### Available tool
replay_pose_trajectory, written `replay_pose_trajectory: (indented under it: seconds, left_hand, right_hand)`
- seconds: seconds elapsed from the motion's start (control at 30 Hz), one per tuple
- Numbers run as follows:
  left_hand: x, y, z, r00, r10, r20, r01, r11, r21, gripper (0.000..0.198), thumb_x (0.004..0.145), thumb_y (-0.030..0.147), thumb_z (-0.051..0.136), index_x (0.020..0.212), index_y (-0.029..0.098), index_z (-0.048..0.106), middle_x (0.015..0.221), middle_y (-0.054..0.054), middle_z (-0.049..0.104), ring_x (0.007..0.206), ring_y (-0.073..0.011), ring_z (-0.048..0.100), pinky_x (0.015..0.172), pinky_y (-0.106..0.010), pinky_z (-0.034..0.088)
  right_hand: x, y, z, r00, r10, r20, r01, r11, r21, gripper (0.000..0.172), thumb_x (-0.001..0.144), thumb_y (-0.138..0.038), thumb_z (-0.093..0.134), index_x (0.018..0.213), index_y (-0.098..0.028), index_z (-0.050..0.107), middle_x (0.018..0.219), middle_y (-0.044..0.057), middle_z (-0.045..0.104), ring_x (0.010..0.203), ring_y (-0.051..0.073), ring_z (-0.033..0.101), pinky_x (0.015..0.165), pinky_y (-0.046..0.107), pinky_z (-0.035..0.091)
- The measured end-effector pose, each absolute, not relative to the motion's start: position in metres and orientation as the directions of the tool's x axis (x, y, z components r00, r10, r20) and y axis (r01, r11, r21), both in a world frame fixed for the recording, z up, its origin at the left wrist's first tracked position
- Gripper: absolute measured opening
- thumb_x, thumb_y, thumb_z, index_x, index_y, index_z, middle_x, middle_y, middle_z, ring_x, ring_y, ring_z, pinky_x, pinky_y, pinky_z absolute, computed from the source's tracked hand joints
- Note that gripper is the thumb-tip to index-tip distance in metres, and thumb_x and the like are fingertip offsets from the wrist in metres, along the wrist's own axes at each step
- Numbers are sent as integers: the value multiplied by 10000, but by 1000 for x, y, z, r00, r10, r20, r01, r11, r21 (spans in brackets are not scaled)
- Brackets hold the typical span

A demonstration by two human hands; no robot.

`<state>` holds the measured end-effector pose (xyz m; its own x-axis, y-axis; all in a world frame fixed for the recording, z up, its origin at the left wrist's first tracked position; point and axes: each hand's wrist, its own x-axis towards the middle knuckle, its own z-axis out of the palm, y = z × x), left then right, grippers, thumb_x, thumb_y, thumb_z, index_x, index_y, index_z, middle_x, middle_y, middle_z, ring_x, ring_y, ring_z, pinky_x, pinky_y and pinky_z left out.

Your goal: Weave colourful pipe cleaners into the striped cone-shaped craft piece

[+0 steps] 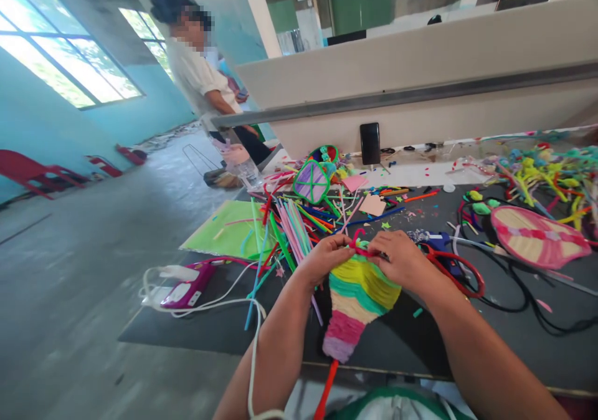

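Note:
A fan-shaped craft piece (359, 301) with yellow, teal, cream, magenta and lilac bands lies at the table's near edge. An orange stick (327, 390) extends from its narrow lower end. Across its wide top runs a bright pink pipe cleaner (357, 240) with a curled, raised end. My left hand (329, 257) pinches it from the left, thumb and fingers closed. From the other side my right hand (397, 257) also has its fingers closed on it at the top edge. My fingers partly cover that edge.
Bundled pipe cleaners (294, 230) and a green sheet (224, 230) lie left. Red-handled scissors (460, 273), black cables and a pink decorated fan (537, 236) are right. A white cord (255, 351) crosses near my left arm. A phone (370, 144) leans at the back; a person (200, 83) stands beyond.

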<state>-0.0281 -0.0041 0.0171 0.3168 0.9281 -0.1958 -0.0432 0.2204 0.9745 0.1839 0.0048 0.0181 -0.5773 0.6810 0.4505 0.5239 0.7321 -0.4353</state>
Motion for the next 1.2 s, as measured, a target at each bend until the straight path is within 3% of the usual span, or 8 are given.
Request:
replay_pose_trajectory:
  seconds: [0.2,0.33,0.5,0.6,0.77,0.93,1.1,1.2]
  left_hand:
    - [-25,2,1,241,963,-120,195,73,978,276,739,398,684,818,138,633,614,39,530,521,-67,418,507,-187,290]
    - [-20,1,-5,169,981,-92,379,21,925,211,755,350,620,800,145,641,565,55,478,490,-68,362,469,-196,235]
    - [-9,-4,3,126,992,-12,558,-61,827,150,732,271,567,721,146,648,569,46,473,540,-87,385,495,-205,263]
    - [-4,-6,8,146,989,27,565,-106,818,134,716,229,549,711,144,653,599,35,510,579,-98,410,523,-208,285]
    - [-2,-8,13,241,971,-10,490,-112,865,203,751,286,554,809,140,681,636,26,535,589,-102,414,546,-209,305]
    - [2,-11,18,230,971,59,537,-177,825,149,719,222,543,743,139,665,640,21,551,635,-112,451,589,-210,330]
    - [8,-17,17,405,914,11,566,-260,782,113,716,179,517,622,145,569,571,42,431,573,-93,380,527,-218,261]
    - [9,-22,18,530,846,-52,558,-302,773,231,754,218,538,546,151,465,544,51,332,538,-78,311,505,-229,218]
  right_hand:
    - [186,4,17,-635,579,511,437,815,-381,145,881,-161,544,822,-200,670,801,32,674,802,160,583,769,314,326]
    - [186,3,19,-664,564,491,443,826,-348,202,852,-92,498,741,-187,638,718,16,640,748,153,553,744,323,293]
    - [185,1,21,-699,542,467,419,839,-346,200,739,-27,472,650,-176,571,666,4,599,702,143,527,755,335,269]
    - [184,1,23,-714,525,462,384,847,-369,199,713,-16,470,639,-181,551,663,-2,595,691,138,522,769,335,271]
    - [188,4,24,-640,577,508,423,816,-393,190,813,-50,498,714,-190,579,713,-6,630,744,134,542,813,341,269]
    - [189,2,25,-673,537,509,408,843,-350,202,824,-59,480,705,-196,570,697,-7,603,748,140,540,834,355,282]
    - [192,4,26,-655,523,546,403,853,-332,194,785,-52,498,747,-213,599,751,-13,642,771,140,561,885,377,279]
    - [196,9,23,-630,535,563,409,845,-346,179,788,-70,525,738,-211,624,726,-20,639,745,125,568,900,371,275]
